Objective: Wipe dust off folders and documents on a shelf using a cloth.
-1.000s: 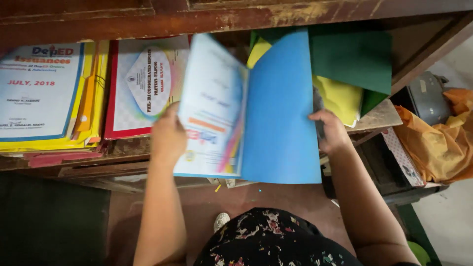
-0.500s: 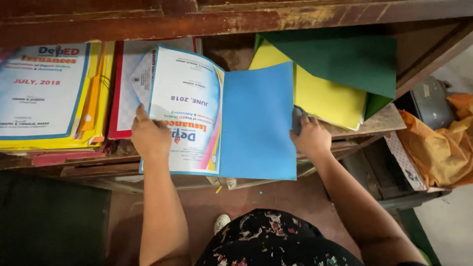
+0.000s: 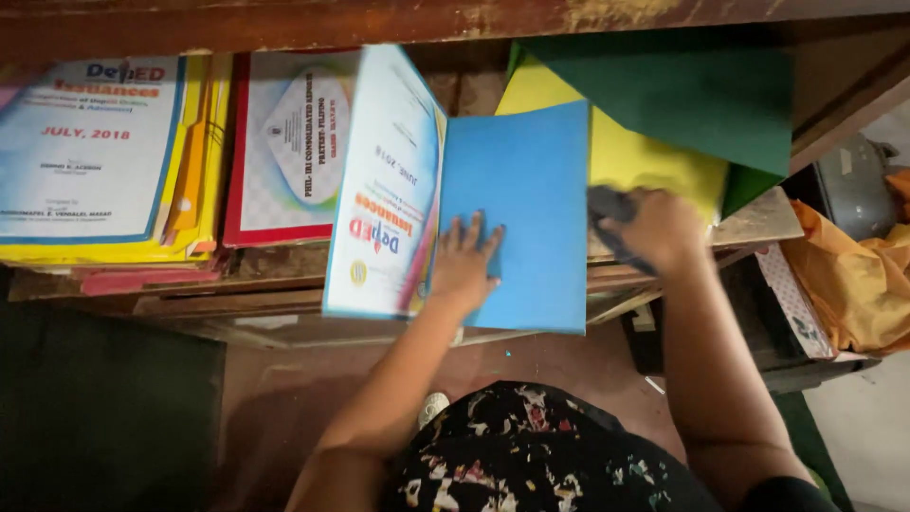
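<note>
Left hand: your left hand [image 3: 464, 265] lies flat, fingers spread, on the blue inner side of the folder [image 3: 517, 213]; nothing is gripped, the palm just presses so the open folder stays down on the shelf [image 3: 284, 303].
Folder: it lies open across the front edge of the shelf, between the red-edged booklet [image 3: 284, 142] and the yellow sheet [image 3: 645, 156]. Its printed cover leaf [image 3: 389, 190] stands tilted up at the left, and your pressing on the other half lets it hang open like that.
Right hand: your right hand [image 3: 659, 228] is curled, its grip closed around a dark thing [image 3: 607, 204] at the folder's right edge. It is blurred, so what it is, perhaps a cloth, cannot be told for sure. The hand rests over the lower part of the yellow sheet.
Yellow sheet: it lies flat to the right of the folder, half covered by a green sheet [image 3: 682, 95] that overlaps it from above, so the two are stacked.
Left stack: a pile of yellow-edged booklets [image 3: 104, 152] lies flat, well apart from both hands, covers up so they can be read.
Right side: an orange bag [image 3: 853, 275] sits off the shelf, crumpled, beside a grey object [image 3: 853, 185].
</note>
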